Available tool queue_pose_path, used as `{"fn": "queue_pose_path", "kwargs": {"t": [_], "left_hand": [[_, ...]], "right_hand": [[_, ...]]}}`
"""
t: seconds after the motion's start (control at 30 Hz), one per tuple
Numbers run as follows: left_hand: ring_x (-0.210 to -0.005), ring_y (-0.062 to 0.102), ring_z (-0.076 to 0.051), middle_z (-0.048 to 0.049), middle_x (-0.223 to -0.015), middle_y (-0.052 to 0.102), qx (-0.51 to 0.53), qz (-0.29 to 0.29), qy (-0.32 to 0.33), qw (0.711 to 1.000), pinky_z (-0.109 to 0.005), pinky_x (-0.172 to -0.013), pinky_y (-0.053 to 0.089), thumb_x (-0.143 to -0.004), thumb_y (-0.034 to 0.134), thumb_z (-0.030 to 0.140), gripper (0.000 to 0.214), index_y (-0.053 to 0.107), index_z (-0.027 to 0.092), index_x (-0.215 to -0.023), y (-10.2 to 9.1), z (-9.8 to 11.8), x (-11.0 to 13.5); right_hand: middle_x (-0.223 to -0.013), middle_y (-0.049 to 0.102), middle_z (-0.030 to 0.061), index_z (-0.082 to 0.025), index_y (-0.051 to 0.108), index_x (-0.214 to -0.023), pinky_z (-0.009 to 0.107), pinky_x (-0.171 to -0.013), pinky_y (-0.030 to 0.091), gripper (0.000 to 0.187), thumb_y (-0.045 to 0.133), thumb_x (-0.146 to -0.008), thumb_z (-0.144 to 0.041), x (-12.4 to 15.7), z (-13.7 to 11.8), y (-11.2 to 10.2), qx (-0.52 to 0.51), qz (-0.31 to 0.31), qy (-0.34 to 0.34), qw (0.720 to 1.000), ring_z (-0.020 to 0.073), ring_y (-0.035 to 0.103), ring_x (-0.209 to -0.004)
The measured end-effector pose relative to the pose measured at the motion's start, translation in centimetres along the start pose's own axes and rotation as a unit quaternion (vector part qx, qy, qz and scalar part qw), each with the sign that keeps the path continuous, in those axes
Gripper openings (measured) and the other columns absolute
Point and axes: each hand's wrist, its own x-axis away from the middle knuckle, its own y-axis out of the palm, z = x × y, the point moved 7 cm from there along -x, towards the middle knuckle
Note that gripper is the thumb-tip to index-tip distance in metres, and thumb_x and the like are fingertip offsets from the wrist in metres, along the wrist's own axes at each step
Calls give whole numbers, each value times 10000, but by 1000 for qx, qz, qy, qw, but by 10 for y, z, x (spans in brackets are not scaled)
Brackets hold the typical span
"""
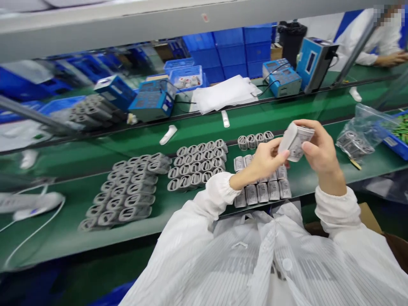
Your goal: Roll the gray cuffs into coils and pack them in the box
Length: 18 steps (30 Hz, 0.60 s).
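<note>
Both of my hands grip a rolled grey cuff (297, 143) with dark print, raised above the near side of the green bench. My left hand (266, 159) pinches its left side, thumb on the front. My right hand (321, 148) wraps its right side, with the thumb pressed against the printed face. Beneath my hands are rows of printed grey cuffs (262, 192), partly hidden by my left hand. A short row of rolled cuffs (255, 139) stands just behind them. Further left stand two blocks of rolled cuffs, a middle block (197, 165) and a larger left block (127, 191).
A clear plastic bag (358, 140) of grey parts and a blue tray (397, 142) lie at the right. White pieces (225, 119) rest on the green belt. Blue instruments (153, 100) and paper sheets (225, 94) line the far shelf. Another person's hands (392, 58) show at upper right.
</note>
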Motion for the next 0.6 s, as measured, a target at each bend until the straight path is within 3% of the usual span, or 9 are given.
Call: {"fn": "queue_pose_path", "kwargs": {"t": [0.1,0.17,0.27,0.33,0.4,0.5,0.6], "left_hand": [[-851,830,-262,-135,-1167,852,-115,-29,17,993,-397,-786,688,-1012,693,709,738,675,153,-1498,-20,-21,-19],[-1116,820,-310,-176,-1340,825,-241,-31,32,970,-477,-1036,668,-1044,669,600,685,658,146,-1557,-45,-33,-31],[-1567,572,-405,-225,-1629,674,-453,18,-33,891,-642,-1344,428,-1089,603,518,614,668,158,-1582,-101,-65,-43],[-1734,303,-499,-240,-1812,469,-552,29,-136,822,-815,-1343,301,-1086,607,578,722,548,237,-1720,-139,-97,-41],[-1771,158,-545,-227,-1906,288,-585,-12,-218,781,-911,-1289,259,-1089,577,647,812,393,331,-1813,-162,-130,-34],[-1740,215,-538,-236,-1903,266,-594,-65,-247,762,-850,-1267,355,-1119,507,587,781,330,341,-1839,-170,-163,-25],[-1693,331,-448,-263,-1826,388,-602,-79,-219,764,-702,-1338,345,-1138,454,435,727,351,249,-1833,-163,-172,-27]], "right_hand": [[-1284,818,47,-351,692,-1469,483,-1032,710,803,1046,-759,-471,-17,39,-16,7,-4,16,1000,307,827,-1139],[-1308,814,56,-337,647,-1489,508,-1079,695,898,1065,-696,-386,-32,75,-33,10,15,24,1000,324,815,-1202],[-1424,769,98,-278,652,-1398,513,-1180,643,785,985,-686,-281,-49,139,-66,46,59,69,995,346,746,-1362],[-1433,755,122,-234,656,-1380,516,-1220,613,766,898,-653,-218,-51,185,-84,88,67,141,984,354,718,-1378],[-1426,759,146,-190,664,-1394,531,-1242,590,786,835,-627,-192,-46,224,-90,103,60,211,970,353,714,-1365],[-1385,787,157,-155,684,-1427,542,-1201,613,806,807,-632,-200,-37,263,-78,103,38,254,961,330,741,-1293],[-1382,801,138,-163,665,-1509,515,-1130,655,837,788,-684,-237,-35,287,-54,109,13,260,959,294,758,-1232]]}}
